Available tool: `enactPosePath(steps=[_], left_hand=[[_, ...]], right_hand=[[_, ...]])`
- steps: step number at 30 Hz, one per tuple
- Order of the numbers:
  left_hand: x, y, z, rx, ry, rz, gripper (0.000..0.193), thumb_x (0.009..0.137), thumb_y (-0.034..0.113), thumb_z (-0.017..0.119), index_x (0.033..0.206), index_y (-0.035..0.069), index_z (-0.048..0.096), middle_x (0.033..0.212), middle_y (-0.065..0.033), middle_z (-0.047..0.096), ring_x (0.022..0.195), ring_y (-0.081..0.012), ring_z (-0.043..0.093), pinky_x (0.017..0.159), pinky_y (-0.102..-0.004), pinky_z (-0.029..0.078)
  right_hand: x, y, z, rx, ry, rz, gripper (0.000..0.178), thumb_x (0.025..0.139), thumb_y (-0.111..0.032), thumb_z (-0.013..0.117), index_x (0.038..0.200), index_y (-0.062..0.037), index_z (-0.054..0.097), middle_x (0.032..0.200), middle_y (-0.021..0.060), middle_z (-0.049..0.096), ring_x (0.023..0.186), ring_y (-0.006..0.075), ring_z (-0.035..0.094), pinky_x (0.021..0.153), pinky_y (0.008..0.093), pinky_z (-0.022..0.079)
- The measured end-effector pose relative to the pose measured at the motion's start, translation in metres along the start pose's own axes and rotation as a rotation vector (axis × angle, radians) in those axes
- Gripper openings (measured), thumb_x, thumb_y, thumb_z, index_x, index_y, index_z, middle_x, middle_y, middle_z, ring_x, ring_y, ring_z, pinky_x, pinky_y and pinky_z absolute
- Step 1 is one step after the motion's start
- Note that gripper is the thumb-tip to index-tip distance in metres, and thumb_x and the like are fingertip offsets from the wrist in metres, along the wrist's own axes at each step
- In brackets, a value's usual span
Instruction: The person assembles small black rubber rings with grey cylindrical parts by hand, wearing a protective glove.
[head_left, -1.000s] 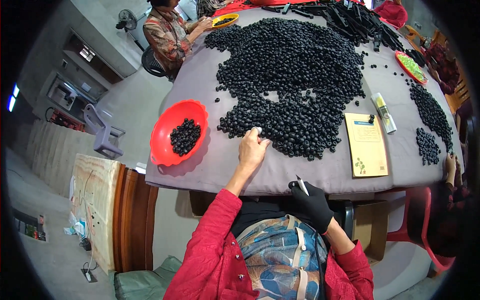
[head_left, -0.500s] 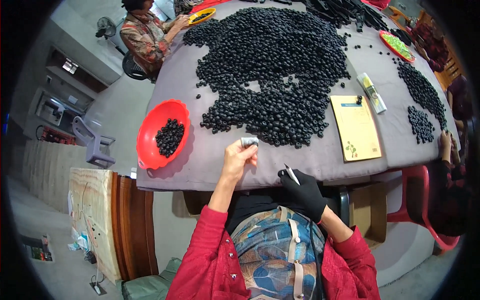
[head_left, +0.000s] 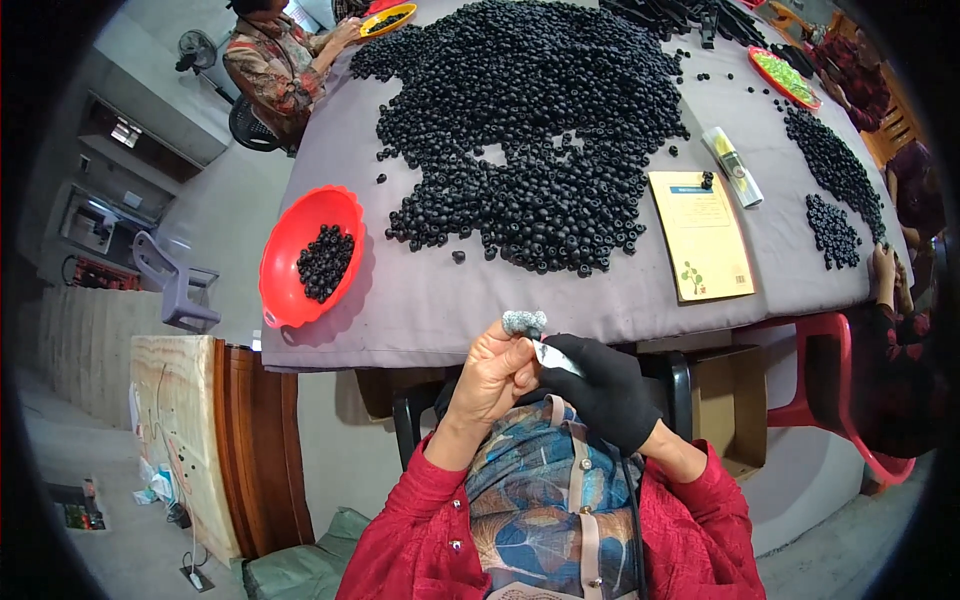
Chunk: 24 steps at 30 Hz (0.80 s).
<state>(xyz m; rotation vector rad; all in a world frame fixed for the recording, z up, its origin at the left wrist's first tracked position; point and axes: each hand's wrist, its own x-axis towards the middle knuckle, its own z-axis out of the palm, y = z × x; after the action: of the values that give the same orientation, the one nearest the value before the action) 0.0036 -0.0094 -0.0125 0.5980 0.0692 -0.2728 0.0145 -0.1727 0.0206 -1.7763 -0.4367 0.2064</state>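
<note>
My left hand (head_left: pixel 492 372) is bare, with a grey-white wrapping (head_left: pixel 524 321) on one finger. It pinches a small black round part (head_left: pixel 533 335), mostly covered by the fingers. My right hand (head_left: pixel 607 392), in a black glove, grips a slim white tool (head_left: pixel 560 360). The tool's tip meets the part in the left hand, and both hands are close together just in front of the table edge. Beyond them a large heap of black round parts with holes (head_left: pixel 530 110) covers the table. One loose black part (head_left: pixel 458 257) lies apart from the heap.
A red scalloped bowl (head_left: pixel 280 255) with black parts stands at the left. At the right are a yellow booklet (head_left: pixel 705 240), a white-and-yellow packet (head_left: pixel 733 167) and smaller piles (head_left: pixel 835 170). A person (head_left: pixel 275 75) holds a yellow tray (head_left: pixel 388 19); other people sit at the right.
My left hand has drawn back from the heap toward me. The right hand has moved left to meet it, bringing the tool against the black part. The view has shifted slightly.
</note>
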Motion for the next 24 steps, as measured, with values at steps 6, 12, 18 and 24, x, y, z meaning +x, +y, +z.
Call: enactPosePath(steps=[6,12,18,24], left_hand=[[-0.0001,-0.0016,0.0018,-0.042,0.034,-0.024,0.018,0.084,0.008,0.056,0.103,0.007,0.058,0.076,-0.0031,0.058,0.053,-0.0044,0.046,0.043,-0.0159,0.034],[-0.0013,0.0001,0.0033,-0.026,0.021,-0.047,0.018,0.085,0.008,0.055,0.103,0.009,0.058,0.076,-0.0021,0.058,0.055,-0.0046,0.046,0.044,-0.0155,0.035],[-0.0017,-0.0016,0.0005,-0.022,0.021,-0.039,0.017,0.084,0.008,0.056,0.101,0.009,0.059,0.077,-0.0012,0.058,0.055,-0.0046,0.046,0.044,-0.0152,0.035],[-0.0009,-0.0019,0.0023,-0.010,0.041,-0.042,0.016,0.084,0.010,0.057,0.100,0.009,0.059,0.078,-0.0001,0.058,0.054,-0.0039,0.044,0.045,-0.0150,0.034]], right_hand=[[-0.0010,0.0028,0.0007,-0.006,-0.002,-0.033,0.031,0.079,-0.014,0.063,0.108,-0.0041,0.057,0.085,0.0126,0.062,0.074,0.0175,0.062,0.064,0.0275,0.048],[-0.0001,0.0071,0.0016,-0.014,0.002,-0.058,0.032,0.079,-0.015,0.063,0.109,-0.0032,0.056,0.086,0.0133,0.062,0.075,0.0196,0.063,0.065,0.0287,0.048],[-0.0004,0.0019,0.0006,0.024,-0.004,0.001,0.031,0.079,-0.015,0.063,0.107,-0.0030,0.057,0.089,0.0139,0.063,0.077,0.0198,0.063,0.066,0.0286,0.048],[0.0005,0.0051,0.0009,0.015,-0.004,-0.007,0.031,0.079,-0.013,0.063,0.107,-0.0031,0.057,0.090,0.0141,0.063,0.078,0.0195,0.063,0.068,0.0286,0.049]])
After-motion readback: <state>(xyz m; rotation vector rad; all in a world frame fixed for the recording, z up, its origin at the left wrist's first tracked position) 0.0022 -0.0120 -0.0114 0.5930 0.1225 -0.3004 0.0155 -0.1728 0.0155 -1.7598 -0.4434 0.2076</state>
